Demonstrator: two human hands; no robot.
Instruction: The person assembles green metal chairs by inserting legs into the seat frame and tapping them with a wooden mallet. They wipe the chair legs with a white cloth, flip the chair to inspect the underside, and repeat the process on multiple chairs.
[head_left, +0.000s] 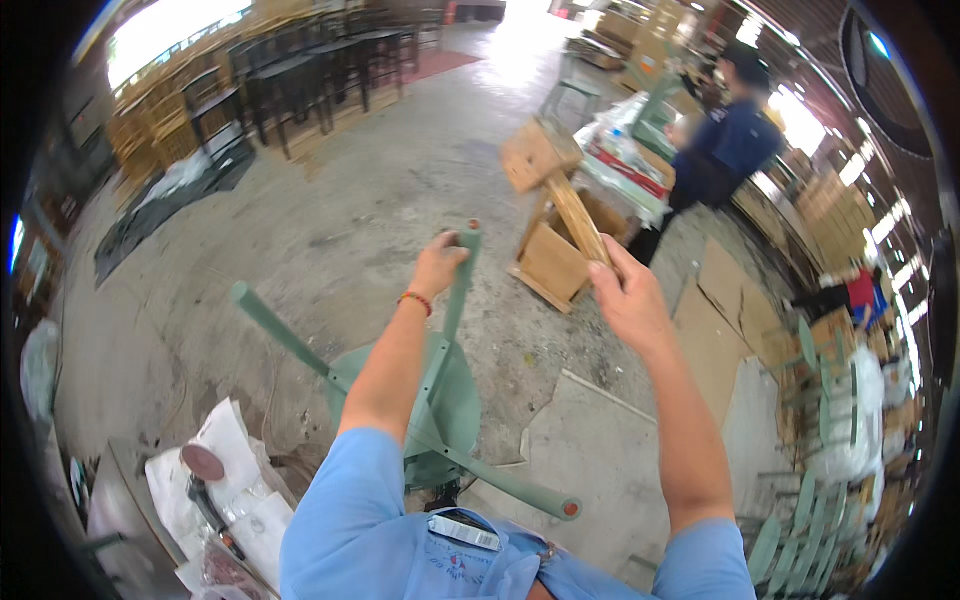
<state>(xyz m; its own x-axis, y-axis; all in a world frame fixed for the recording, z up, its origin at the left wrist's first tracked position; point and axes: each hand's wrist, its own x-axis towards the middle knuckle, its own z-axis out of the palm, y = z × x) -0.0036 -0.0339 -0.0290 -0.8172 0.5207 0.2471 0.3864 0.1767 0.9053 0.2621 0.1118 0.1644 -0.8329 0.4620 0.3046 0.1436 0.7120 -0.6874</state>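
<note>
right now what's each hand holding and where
Left hand grips a green stool by the end of one upturned leg. Right hand holds a wooden mallet by its handle.

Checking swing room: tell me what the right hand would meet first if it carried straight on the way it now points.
The right hand grips a wooden mallet and points up and away from the person. First in that line looks to be the wooden stool on the floor just beyond it, though depth is unclear.

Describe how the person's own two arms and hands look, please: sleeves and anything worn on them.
Both arms have short light blue sleeves and bare forearms. The left wrist carries a thin red and orange beaded bracelet. The left hand and the right hand are without gloves, rings or a watch.
</note>
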